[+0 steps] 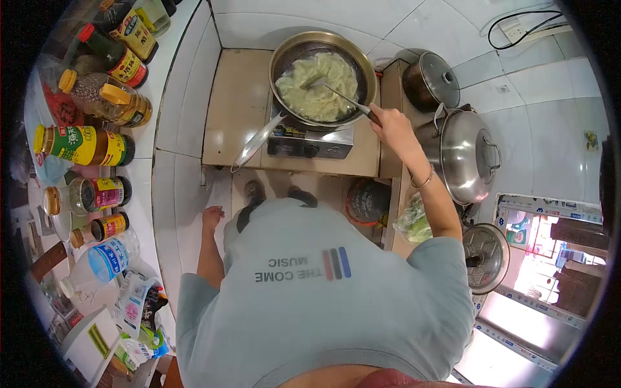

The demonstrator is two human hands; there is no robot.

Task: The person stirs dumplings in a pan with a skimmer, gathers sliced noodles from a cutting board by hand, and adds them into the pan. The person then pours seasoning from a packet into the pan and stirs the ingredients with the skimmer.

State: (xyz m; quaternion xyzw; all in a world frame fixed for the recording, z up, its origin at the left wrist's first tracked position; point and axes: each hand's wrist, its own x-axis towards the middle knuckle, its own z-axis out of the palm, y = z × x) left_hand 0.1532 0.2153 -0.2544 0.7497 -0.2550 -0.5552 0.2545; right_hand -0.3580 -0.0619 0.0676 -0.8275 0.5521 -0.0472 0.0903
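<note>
My right hand (pixel 392 131) is closed round the dark handle of a metal spatula (pixel 347 98), whose head rests among pale green-white food pieces (pixel 323 84) in a wok (pixel 370 61). The wok sits on a portable gas stove (pixel 310 143), and its long metal handle (pixel 259 142) points toward the lower left. My left hand (pixel 213 217) hangs low beside my body, near the white wall and away from the stove. Its fingers look curled, but too small to tell whether they hold anything.
Bottles and jars, among them a green-labelled jar (pixel 84 145), line the left counter (pixel 143 171). Right of the wok stand a dark lidded pot (pixel 424 81) and a large steel pot (pixel 462 155). Bagged greens (pixel 414 220) and a round lid (pixel 486 258) lie below them.
</note>
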